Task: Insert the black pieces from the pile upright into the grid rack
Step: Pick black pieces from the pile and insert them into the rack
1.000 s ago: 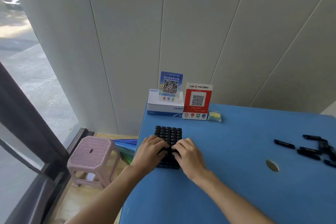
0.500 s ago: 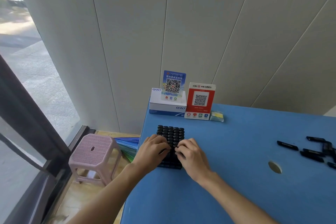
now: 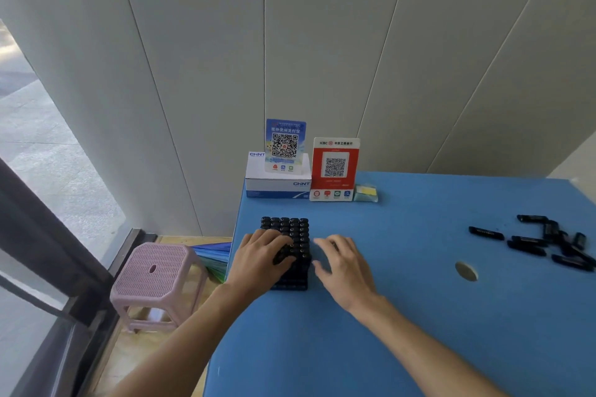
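Rack (image 3: 285, 253) near the table's (image 3: 403, 316) left edge, filled with upright black pieces; loose pile (image 3: 545, 243) far right.

The left hand (image 3: 262, 259) rests on the rack top, fingers curled over the piece tops. The right hand (image 3: 342, 263) lies just right of the rack, blurred, fingers loosely spread, holding nothing visible. The pile lies well apart to the right, pieces flat, most with long axes running roughly left-right; the right hand is nearer.

The table (image 3: 419, 316) is showing a matt blue, smooth top. The black pieces (image 3: 529, 243) are looking like plastic, faintly glossy. The pink stool (image 3: 154, 271) is showing perforated plastic.
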Motion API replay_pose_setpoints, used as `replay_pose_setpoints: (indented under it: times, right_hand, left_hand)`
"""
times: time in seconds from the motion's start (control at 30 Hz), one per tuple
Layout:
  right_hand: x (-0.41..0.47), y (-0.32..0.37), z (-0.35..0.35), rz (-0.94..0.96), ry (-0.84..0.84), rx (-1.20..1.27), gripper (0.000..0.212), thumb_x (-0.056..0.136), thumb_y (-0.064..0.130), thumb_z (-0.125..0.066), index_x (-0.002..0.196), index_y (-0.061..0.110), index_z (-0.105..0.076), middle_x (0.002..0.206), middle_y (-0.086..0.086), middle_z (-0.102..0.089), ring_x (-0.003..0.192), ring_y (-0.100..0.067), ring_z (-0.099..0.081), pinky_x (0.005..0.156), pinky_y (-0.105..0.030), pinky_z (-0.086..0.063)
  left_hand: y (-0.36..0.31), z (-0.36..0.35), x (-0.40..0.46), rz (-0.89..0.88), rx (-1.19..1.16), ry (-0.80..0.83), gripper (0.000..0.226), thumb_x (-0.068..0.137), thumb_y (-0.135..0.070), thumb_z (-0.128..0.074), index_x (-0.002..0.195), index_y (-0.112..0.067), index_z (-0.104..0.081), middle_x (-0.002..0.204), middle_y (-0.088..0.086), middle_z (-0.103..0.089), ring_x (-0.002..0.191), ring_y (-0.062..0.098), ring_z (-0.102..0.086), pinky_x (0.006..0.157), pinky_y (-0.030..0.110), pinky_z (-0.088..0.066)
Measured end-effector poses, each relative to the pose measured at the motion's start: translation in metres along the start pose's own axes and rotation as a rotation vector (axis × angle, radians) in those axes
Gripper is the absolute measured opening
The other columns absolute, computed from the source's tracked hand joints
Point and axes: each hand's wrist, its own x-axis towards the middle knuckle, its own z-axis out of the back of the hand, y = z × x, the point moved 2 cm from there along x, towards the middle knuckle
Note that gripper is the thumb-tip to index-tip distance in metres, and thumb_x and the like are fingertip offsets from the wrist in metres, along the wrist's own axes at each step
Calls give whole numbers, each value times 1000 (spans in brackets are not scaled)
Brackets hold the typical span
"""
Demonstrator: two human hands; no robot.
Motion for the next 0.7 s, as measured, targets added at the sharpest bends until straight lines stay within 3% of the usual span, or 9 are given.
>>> replay_pose_setpoints:
  times: [0.4,0.53,0.7]
  right_hand:
    - [-85,-136,87,-256,13,-92,35,76,24,-74,108,15,-64,97,0,-61,89,-24,-59,67,-33,-54]
    - [-134,-196,129,-332,39,-100,35,85,28,-64,117,15,-59,109,-1,-58,104,-25,-53,80,-35,-52]
    - [-193,-263,178,-385,80,-86,39,95,35,-47,131,20,-45,121,4,-49,113,-16,-43,89,-27,-45]
  left_hand:
    - [-122,-51,28,-138,78,62,41,67,-41,-78,103,-25,-65,94,-9,-65,86,15,-62,73,30,-48]
    - [-189,-87,27,-190,73,97,39,69,-44,-74,103,-27,-64,94,-10,-65,85,13,-63,72,28,-49]
    - [-270,-128,29,-182,57,129,33,73,-45,-66,101,-29,-63,91,-13,-65,82,11,-62,72,26,-49]
